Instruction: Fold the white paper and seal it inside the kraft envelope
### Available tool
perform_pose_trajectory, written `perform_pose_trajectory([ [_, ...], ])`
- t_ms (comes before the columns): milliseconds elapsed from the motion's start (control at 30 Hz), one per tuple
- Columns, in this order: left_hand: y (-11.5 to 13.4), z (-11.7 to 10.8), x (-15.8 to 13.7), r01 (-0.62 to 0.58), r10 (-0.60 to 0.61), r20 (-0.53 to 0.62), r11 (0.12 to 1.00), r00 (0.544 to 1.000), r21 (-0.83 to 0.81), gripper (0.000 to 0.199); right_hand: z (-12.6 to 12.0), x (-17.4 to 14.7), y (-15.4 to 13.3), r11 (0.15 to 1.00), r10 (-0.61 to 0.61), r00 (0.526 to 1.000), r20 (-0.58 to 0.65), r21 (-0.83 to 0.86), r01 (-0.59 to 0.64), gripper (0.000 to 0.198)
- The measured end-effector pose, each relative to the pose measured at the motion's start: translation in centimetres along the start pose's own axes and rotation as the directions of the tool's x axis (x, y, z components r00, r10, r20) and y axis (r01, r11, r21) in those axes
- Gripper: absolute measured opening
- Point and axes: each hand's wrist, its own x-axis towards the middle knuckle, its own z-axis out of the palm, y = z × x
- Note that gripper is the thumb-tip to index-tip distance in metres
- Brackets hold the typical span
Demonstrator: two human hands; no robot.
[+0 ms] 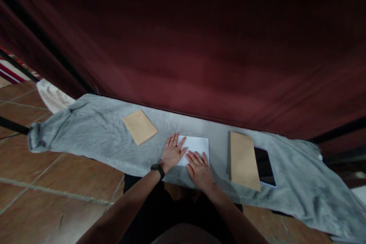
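Note:
A white sheet of paper (197,143) lies flat on the grey cloth in front of me. My left hand (172,152) rests on its left edge with the fingers spread. Across the paper's lower right part lies my right hand (199,168), palm down, fingers stretched out and touching the sheet. Both hands cover some of the paper. To the left, a flat brown paper piece, perhaps an envelope (140,126), lies at an angle. On the right is a thicker brown stack or packet (244,161).
The grey cloth (103,137) covers a long narrow surface. A tablet or phone with a dark screen (264,166) lies beside the brown stack, partly under it. Behind rises a dark red curtain (194,65). Brown floor tiles (71,187) show below, and dark metal bars stand at both sides.

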Motion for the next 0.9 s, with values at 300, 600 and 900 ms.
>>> perform_pose_trajectory([
  [300,0.5,-0.4,0.7,-0.254,0.255,0.058,0.967,0.965,-0.026,0.053,-0.7,-1.0,0.0,0.999,-0.026,1.0,-0.003,0.046,0.026,0.041],
  [600,0.7,0.2,1.5,-0.269,0.271,0.056,0.963,0.961,-0.035,0.052,-1.4,-2.4,0.4,0.99,-0.088,0.995,0.053,0.11,0.082,0.038],
  [900,0.7,0.2,1.2,-0.314,0.314,0.046,0.949,0.948,-0.024,0.054,-0.8,3.2,4.3,0.991,0.129,0.987,-0.099,0.052,-0.124,0.045],
])
